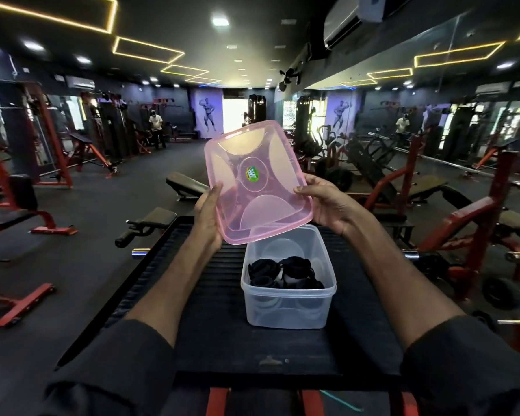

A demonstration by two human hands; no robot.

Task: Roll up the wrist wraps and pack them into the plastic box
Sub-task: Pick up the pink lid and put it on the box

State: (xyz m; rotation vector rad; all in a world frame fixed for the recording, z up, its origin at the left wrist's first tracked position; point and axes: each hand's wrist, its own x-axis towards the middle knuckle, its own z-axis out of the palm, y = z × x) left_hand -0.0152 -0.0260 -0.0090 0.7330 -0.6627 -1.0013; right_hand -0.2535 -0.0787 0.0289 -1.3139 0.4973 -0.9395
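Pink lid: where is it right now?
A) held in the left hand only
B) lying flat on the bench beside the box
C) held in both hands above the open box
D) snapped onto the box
C: the left hand and right hand grip opposite edges of the pink lid, tilted above the open plastic box with the rolled wrist wraps inside.

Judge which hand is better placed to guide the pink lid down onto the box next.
Probably the left hand. It grips the pink lid at its lower near corner, just above the plastic box rim. The right hand holds the higher side edge. The rolled wrist wraps already lie inside.
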